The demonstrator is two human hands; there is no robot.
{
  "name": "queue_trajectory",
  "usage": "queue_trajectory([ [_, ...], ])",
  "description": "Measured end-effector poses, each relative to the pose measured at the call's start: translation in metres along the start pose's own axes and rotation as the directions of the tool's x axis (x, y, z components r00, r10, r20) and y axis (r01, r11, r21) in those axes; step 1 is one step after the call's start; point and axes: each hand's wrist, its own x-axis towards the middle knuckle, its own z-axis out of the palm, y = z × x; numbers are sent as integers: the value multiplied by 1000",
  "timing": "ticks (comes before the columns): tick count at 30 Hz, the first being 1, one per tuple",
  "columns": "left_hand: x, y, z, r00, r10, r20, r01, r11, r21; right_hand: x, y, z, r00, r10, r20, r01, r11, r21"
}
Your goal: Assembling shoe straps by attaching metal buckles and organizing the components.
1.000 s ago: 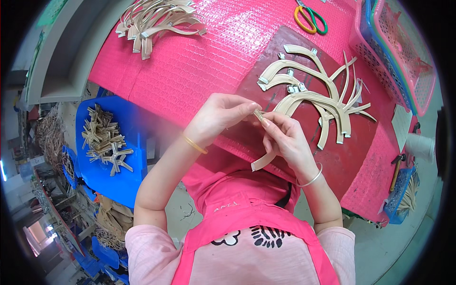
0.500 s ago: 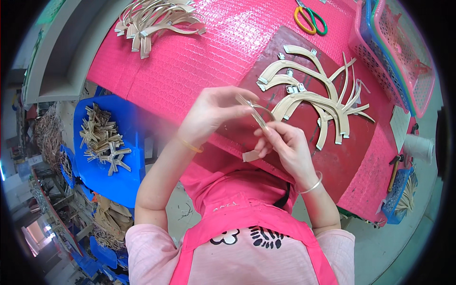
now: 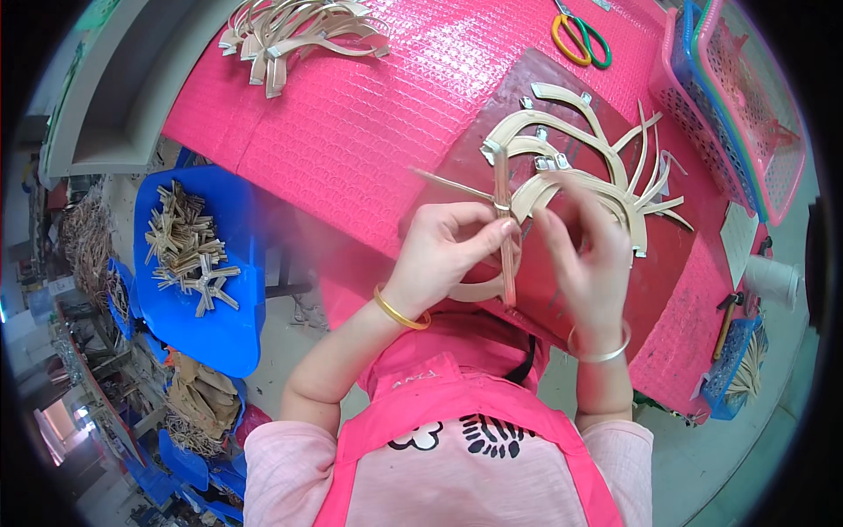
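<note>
Thumb and fingers of my left hand (image 3: 461,250) pinch a narrow crossed strap piece (image 3: 502,186) at its middle. One brownish strip of it stands nearly upright, another sticks out left, and a beige band curves below. My right hand (image 3: 593,250) is blurred, its thumb and fingers spread with nothing visible between them. It hovers over curved beige straps (image 3: 549,127) with small metal buckles (image 3: 551,162); whether it touches one I cannot tell. These straps lie on a dark red mat (image 3: 654,290), their thin ends fanned out to the right.
A beige strap bundle (image 3: 303,39) lies on the pink table cover (image 3: 351,132). Yellow-and-green-handled scissors (image 3: 581,39) and stacked plastic baskets (image 3: 680,97) are at the far right. A blue bin (image 3: 237,325) of star-shaped strap pieces (image 3: 184,233) stands left. A hammer (image 3: 727,325) and thread spool (image 3: 773,279) sit right.
Both hands were together at the strap piece. My right hand has let go and moved right, toward the straps on the mat; my left hand has shifted right and nearer, keeping the piece.
</note>
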Motion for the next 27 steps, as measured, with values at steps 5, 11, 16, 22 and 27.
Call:
queue_trajectory([
  [5,-1,2,3,998,-60,9,60,997,-57,28,25,-2,927,-331,173,293,932,213],
  [11,-2,9,5,969,-242,-45,234,963,-133,-2,40,1,609,-777,158,793,601,-103],
  [16,-3,4,7,985,-167,-52,151,962,-226,-16,45,0,681,-725,106,732,675,-91],
  [22,-3,-4,5,993,-106,-52,89,963,-255,-17,45,-2,679,-727,103,733,679,-37],
  [27,-6,-5,12,998,-5,-61,-5,986,-166,-16,46,6,778,-628,-18,624,770,133],
])
